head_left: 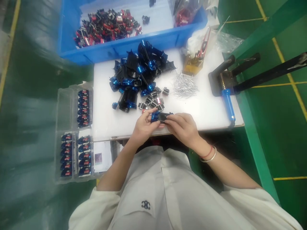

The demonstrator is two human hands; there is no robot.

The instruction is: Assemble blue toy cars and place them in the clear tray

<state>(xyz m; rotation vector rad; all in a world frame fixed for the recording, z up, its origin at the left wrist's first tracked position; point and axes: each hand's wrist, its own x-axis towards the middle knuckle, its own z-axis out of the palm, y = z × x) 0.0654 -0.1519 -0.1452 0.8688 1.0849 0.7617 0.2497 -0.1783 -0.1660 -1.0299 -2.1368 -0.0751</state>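
A small black-and-blue plastic part [160, 117] is held level between both hands over the table's front edge. My left hand [144, 126] is closed on its blue left end, thumb in front and fingers behind. At its right end, my right hand [183, 127] pinches it with the fingertips; whether something thin is also in those fingers I cannot make out. Just behind the hands lie several small black, silver and red pieces [153, 101]. Beyond them is a heap of similar black-and-blue parts [134, 73]. Thin metal pins [185, 85] lie piled to the right.
A blue bin [115, 48] with many red-and-black pieces stands at the back. On the right are a blue-handled soldering iron [228, 105], a black stand [216, 81] and a yellowish tool holder [192, 66]. Clear trays [64, 110] with finished-looking rows of blue pieces sit left.
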